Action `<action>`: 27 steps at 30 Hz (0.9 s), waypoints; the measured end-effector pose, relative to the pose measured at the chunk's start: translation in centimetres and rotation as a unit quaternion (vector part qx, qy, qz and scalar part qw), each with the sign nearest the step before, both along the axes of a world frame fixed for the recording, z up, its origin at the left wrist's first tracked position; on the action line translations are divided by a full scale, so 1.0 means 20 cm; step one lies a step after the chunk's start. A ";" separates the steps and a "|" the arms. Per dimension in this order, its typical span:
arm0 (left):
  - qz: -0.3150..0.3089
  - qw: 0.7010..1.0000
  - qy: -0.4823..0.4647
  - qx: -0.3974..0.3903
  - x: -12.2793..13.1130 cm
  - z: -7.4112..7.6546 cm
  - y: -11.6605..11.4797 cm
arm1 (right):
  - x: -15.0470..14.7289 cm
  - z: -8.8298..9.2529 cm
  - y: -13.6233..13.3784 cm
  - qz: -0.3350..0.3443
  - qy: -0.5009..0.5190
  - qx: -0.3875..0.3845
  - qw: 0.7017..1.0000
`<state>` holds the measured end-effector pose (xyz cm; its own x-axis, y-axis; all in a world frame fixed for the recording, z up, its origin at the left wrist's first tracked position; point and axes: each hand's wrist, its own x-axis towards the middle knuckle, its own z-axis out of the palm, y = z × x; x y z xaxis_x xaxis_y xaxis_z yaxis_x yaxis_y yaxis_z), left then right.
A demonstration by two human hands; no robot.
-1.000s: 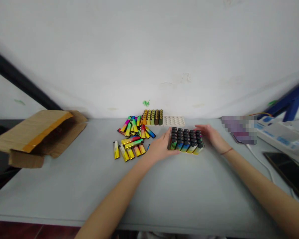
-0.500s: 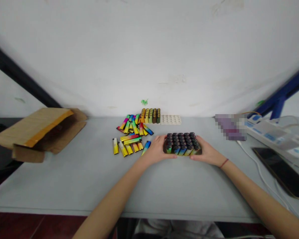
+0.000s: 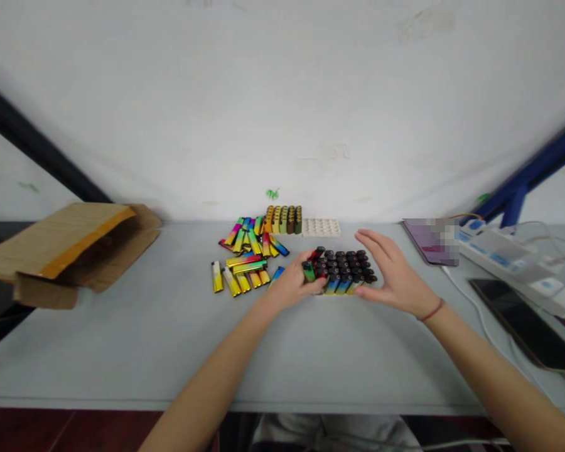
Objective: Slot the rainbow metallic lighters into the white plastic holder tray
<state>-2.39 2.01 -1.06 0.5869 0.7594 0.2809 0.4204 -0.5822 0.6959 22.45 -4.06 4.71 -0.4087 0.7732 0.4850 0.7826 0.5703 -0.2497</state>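
A block of upright lighters with black tops stands in front of me, with a pale tray edge showing under its front. At its left end, my left hand is closed around several lighters, which lean left, away from the others. My right hand is open around the block's right end, fingers raised off it and thumb near the front right corner. Loose lighters in shiny rainbow colours lie in a pile to the left of my left hand.
Behind stand a second block of lighters and a white holed tray against the wall. An open cardboard box lies at left. On the right are a dark phone, a purple phone, power strips and cables.
My right hand has let go of the block's right end and opened to the right. Lighters at the left end now tilt left in my left hand.
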 end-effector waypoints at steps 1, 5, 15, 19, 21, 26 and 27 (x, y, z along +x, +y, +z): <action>0.005 1.000 0.001 -0.009 0.00 0.00 0.00 | -0.05 0.02 0.01 0.018 -0.018 0.018 1.000; 0.025 0.999 0.018 -0.042 0.02 0.00 -0.03 | -0.22 0.07 0.04 0.051 -0.091 0.042 0.994; 0.133 0.990 -0.054 0.007 0.03 -0.03 -0.02 | -0.30 0.10 0.16 0.042 -0.121 -0.049 0.991; 0.188 0.977 -0.102 -0.020 0.01 0.01 -0.01 | -0.34 0.12 0.20 0.061 -0.177 -0.095 0.978; 0.210 0.968 -0.137 -0.012 0.00 0.04 -0.01 | -0.36 0.14 0.21 0.070 -0.212 -0.114 0.968; 0.273 0.942 -0.192 0.025 -0.13 0.15 0.02 | -0.39 0.24 0.22 0.048 -0.144 -0.075 0.985; 0.294 0.935 -0.198 0.026 -0.19 0.16 0.04 | -0.40 0.25 0.23 0.036 -0.103 -0.065 0.992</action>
